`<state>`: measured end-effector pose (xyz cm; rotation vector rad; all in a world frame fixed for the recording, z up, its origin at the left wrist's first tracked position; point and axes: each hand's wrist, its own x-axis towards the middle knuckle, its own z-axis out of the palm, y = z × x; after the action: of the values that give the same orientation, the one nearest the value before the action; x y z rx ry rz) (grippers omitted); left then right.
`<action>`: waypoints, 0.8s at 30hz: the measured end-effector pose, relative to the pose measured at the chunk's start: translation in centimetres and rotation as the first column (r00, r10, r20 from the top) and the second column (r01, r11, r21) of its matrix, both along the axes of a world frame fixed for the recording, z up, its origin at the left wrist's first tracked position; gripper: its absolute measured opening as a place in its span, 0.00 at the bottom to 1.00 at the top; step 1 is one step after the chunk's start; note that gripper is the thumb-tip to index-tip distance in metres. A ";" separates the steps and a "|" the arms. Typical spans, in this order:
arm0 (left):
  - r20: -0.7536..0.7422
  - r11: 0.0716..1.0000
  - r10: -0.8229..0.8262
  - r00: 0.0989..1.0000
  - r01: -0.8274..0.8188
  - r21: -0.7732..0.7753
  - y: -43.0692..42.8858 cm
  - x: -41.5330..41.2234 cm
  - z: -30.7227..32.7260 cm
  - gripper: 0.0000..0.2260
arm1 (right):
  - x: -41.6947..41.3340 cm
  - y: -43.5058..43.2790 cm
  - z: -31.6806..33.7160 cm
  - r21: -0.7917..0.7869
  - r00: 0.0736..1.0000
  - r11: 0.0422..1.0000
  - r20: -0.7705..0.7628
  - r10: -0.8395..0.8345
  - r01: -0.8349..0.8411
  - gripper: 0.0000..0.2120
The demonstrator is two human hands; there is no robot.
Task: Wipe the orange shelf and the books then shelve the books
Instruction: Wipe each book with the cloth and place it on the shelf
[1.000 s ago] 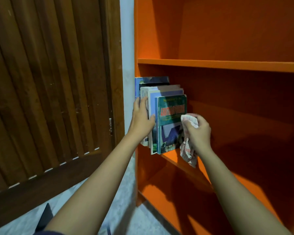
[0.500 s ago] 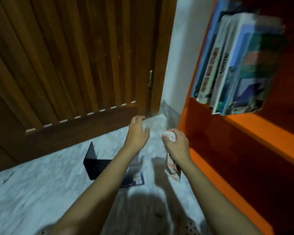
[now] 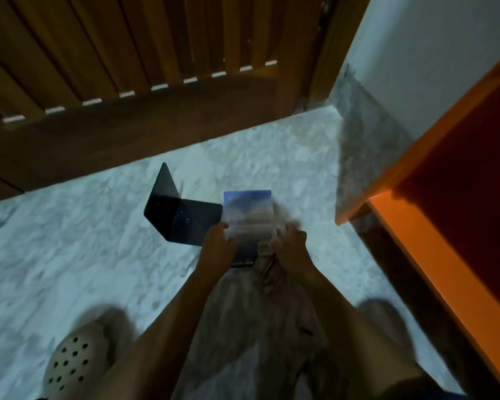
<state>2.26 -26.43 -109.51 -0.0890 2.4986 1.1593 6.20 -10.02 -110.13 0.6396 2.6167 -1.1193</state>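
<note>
A blue book (image 3: 247,212), low over the floor (image 3: 70,255) beside the orange shelf (image 3: 410,235), is gripped by the left hand (image 3: 217,246), a cloth (image 3: 267,264) bunched in the right hand (image 3: 290,243); its wiping and shelving are judged outstanding.

Both hands have dropped from the row of shelved books to a book on the floor.
The left hand (image 3: 217,247), which a second ago steadied that row on the orange shelf (image 3: 433,215), now grips the left edge of a blue book (image 3: 247,215) on the floor. The right hand (image 3: 289,244), carrying the cloth (image 3: 267,262), has come down to the book's right edge.
</note>
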 end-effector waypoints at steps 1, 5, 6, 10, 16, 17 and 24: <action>0.024 1.000 0.015 1.000 -0.015 -0.008 -0.2 -0.2 -1.0 0.15 | -0.5 -0.3 -0.5 -0.020 1.000 1.000 0.011 -0.015 0.015 0.19; 0.082 0.999 0.046 0.996 -0.045 -0.009 -0.3 -0.4 -3.7 0.10 | -1.2 -1.4 -2.7 -0.087 0.990 0.986 0.016 -0.142 0.143 0.17; 0.072 0.999 0.053 0.996 -0.052 -0.016 -0.2 -0.4 -3.9 0.13 | -1.1 -1.6 -3.1 -0.098 0.987 0.982 0.023 -0.158 0.159 0.18; 0.065 0.998 0.060 0.996 -0.062 0.032 0.1 -0.2 -4.9 0.14 | -1.0 -1.8 -3.5 -0.116 0.983 0.977 -0.025 -0.184 0.180 0.18; 0.091 0.995 0.061 0.994 -0.067 0.070 -0.1 0.1 -5.7 0.18 | -0.7 -1.4 -3.8 -0.215 0.958 0.938 -0.036 -0.285 0.271 0.21; 0.091 0.994 0.064 0.994 -0.072 0.081 -0.2 0.1 -5.8 0.19 | -0.7 -1.6 -3.9 -0.232 0.951 0.929 -0.044 -0.306 0.288 0.21; 0.087 0.985 0.122 0.989 -0.131 0.115 -1.0 -0.4 -6.3 0.21 | -0.6 -2.9 -4.7 -0.230 0.928 0.920 -0.125 -0.350 0.316 0.19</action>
<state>1.86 -27.42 -115.80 -0.2597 2.3774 1.3278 5.58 -12.95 -114.78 1.0152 2.5329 -1.5820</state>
